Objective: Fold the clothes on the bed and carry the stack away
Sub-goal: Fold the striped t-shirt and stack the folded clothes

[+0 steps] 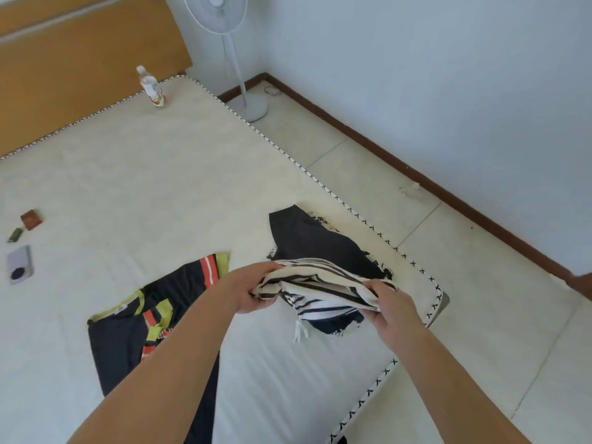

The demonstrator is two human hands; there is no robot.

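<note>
A cream garment with dark stripes (320,283) hangs bunched just above the bed (160,187) near its right corner. My left hand (253,291) grips its left end and my right hand (389,304) grips its right end. Under it a dark garment (317,241) lies spread on the mattress, its lower part hidden by the striped cloth. To the left lies a dark garment with yellow-green and orange bands (141,325), partly covered by my left forearm.
A plastic bottle (151,86) stands near the wooden headboard (80,68). A phone (20,265), a small red box (31,219) and a small green object (14,234) lie at the bed's left. A standing fan (238,56) stands on the tiled floor (448,283) beside the wall.
</note>
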